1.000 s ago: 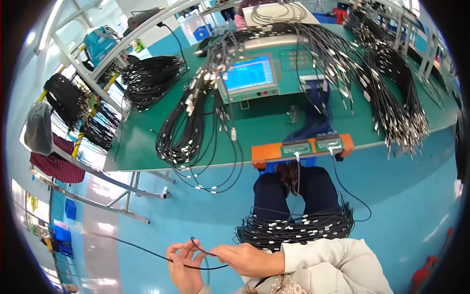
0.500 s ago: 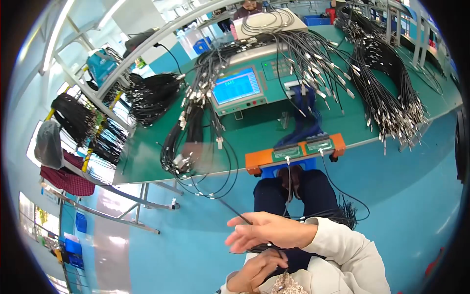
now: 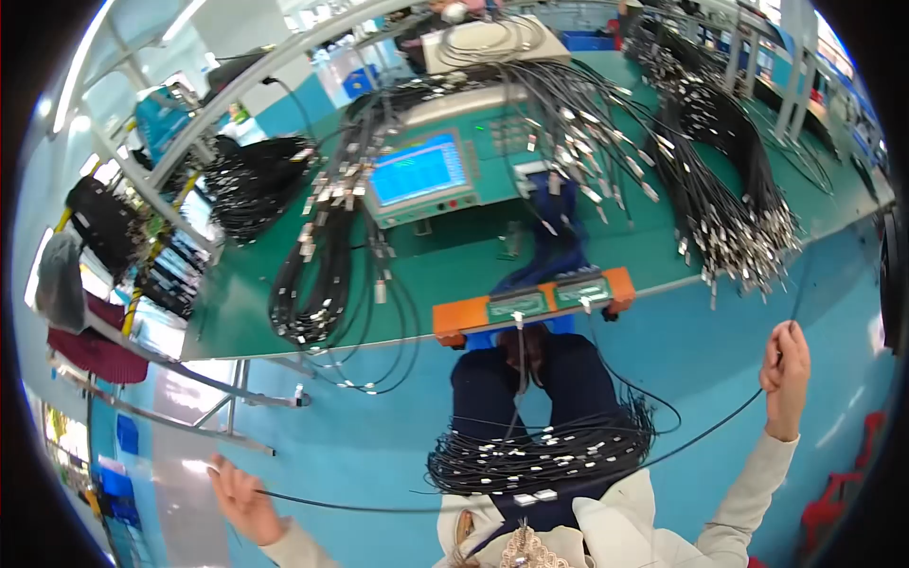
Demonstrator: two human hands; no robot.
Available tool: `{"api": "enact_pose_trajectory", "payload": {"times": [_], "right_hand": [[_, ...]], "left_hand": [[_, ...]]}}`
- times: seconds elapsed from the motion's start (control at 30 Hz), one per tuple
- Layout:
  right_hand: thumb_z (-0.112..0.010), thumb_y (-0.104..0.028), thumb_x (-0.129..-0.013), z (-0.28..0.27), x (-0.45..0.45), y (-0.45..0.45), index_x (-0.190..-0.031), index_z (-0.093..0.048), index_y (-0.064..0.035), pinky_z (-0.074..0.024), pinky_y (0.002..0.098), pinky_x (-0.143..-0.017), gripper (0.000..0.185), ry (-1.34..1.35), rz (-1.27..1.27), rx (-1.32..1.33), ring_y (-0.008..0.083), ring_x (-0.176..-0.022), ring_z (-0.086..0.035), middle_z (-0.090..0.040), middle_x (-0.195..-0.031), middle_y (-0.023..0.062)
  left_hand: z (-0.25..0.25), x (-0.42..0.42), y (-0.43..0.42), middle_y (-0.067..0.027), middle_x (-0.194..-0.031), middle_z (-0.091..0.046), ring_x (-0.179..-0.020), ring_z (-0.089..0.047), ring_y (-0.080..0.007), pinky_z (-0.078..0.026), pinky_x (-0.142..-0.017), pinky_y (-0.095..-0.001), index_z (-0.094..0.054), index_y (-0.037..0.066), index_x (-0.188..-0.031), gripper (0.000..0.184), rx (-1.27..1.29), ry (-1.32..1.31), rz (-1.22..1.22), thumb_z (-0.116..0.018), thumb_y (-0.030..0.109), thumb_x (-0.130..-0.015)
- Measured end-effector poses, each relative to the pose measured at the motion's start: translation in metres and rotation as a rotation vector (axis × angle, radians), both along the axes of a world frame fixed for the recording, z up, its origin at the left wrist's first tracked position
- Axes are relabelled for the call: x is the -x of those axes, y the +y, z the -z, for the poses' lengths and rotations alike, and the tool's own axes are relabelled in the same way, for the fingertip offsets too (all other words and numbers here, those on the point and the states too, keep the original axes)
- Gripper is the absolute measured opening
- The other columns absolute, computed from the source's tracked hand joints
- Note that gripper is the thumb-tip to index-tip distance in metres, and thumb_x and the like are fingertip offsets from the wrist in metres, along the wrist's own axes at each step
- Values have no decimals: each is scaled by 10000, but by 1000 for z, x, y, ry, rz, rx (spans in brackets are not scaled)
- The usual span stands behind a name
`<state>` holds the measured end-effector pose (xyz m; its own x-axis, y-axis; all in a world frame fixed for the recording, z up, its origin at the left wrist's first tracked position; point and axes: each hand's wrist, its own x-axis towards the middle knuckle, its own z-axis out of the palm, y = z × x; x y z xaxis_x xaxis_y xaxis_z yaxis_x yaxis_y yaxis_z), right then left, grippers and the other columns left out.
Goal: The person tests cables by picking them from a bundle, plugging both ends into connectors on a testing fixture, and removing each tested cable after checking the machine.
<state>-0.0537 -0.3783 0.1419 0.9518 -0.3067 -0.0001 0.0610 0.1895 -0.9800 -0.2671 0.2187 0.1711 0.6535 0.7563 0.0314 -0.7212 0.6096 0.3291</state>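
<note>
A long black cable [image 3: 379,508] runs across my lap between my two spread arms. My left hand [image 3: 244,500] is low at the left, its fingers closed on one part of the cable. At the right, my right hand [image 3: 785,371] pinches the same cable, with an end sticking up past the fingers. On my thighs lies a bundle of black cables [image 3: 540,454] with white tags. In front of my knees an orange fixture [image 3: 460,318] with two green connector boards sits at the table edge, a cable plugged into each board.
On the green table [image 3: 597,248] stands a tester [image 3: 417,175] with a lit blue screen. Cable bundles lie left of it, over it and at the right [image 3: 729,142]. More cables hang from a metal rack at the left. Red objects [image 3: 833,506] are on the floor at the right.
My hands, close together over my lap before, are now far apart, with the cable stretched out between them. The view has shifted, and the lap bundle shows more fully than half a second ago.
</note>
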Motion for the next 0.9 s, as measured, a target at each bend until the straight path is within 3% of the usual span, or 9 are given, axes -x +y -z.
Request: {"api": "enact_pose_trajectory", "payload": {"times": [0.1, 0.17, 0.2, 0.27, 0.43, 0.57, 0.7, 0.8, 0.9], "right_hand": [[-453, -260, -958, 21, 5, -20, -774, -529, -76, -184, 196, -335, 272, 57, -77, 202, 19, -362, -258, -465, -529, -25], [-438, -270, -958, 35, -10, 27, -787, -609, -39, -249, 227, -357, 335, 134, -240, 438, 42, -391, -344, -623, -648, 26], [-439, -279, -955, 32, -19, 65, -793, -640, -27, -296, 243, -379, 361, 156, -289, 484, 59, -418, -404, -673, -711, 49], [-456, -243, -938, 63, -34, 115, -914, -632, 6, -431, 317, -514, 306, -22, -332, 633, 202, -534, -575, -679, -735, 117], [-471, -205, -925, 95, -58, 170, -820, -593, 18, -470, 372, -586, 275, 31, -498, 752, 279, -570, -616, -623, -613, 136], [-493, -182, -910, 112, -55, 174, -726, -572, 5, -453, 377, -549, 274, 149, -509, 708, 267, -508, -588, -571, -543, 135], [-507, -173, -902, 116, -21, 163, -685, -538, 2, -419, 348, -467, 281, 141, -529, 671, 219, -438, -541, -528, -507, 121], [-477, -190, -922, 92, -6, 127, -733, -555, 2, -404, 297, -452, 280, 190, -489, 492, 140, -449, -517, -533, -523, 67], [-471, -282, -943, 37, 6, 75, -759, -519, -75, -305, 228, -360, 282, 144, -320, 248, 79, -411, -433, -494, -529, 13]], "left_hand": [[10, -24, 27, 36, -658, -411, -488, -257, -53, -263, -431, -189, -455, -5, -1197, 358, 4, 128, 162, -387, 280, -993], [25, -88, -30, 31, -633, -328, -504, -290, -40, -291, -440, -180, -506, -29, -1120, 359, -757, 812, 407, -416, 291, -984], [39, -113, -56, 24, -674, -458, -539, -406, -41, -368, -468, -181, -530, -16, -1120, 394, -783, 865, 595, -448, 338, -968], [68, -151, -122, -133, -1016, -623, -884, -601, -178, -497, -766, -311, -488, -17, -1199, 451, -1139, 897, 719, -431, 366, -968], [122, -219, -212, -158, -1115, -563, -907, -595, -187, -488, -834, -333, -403, -28, -1270, 486, -813, 840, 1066, -396, 362, -980], [148, -228, -240, 38, -640, -424, -503, -371, -64, -341, -489, -225, -556, 25, -947, 313, -781, 815, 1004, -385, 284, -982], [157, -196, -246, 42, -556, -414, -429, -378, -72, -311, -409, -236, -521, 70, -781, 313, -949, 780, 892, -411, 296, -968], [151, -150, -256, 51, -553, -356, -430, -318, -62, -284, -412, -222, -517, 81, -811, 253, -429, 765, 1220, -452, 274, -962], [76, -132, -200, 37, -561, -348, -438, -303, -74, -285, -410, -234, -526, 71, -834, 207, -509, 802, 700, -470, 237, -945]]}}
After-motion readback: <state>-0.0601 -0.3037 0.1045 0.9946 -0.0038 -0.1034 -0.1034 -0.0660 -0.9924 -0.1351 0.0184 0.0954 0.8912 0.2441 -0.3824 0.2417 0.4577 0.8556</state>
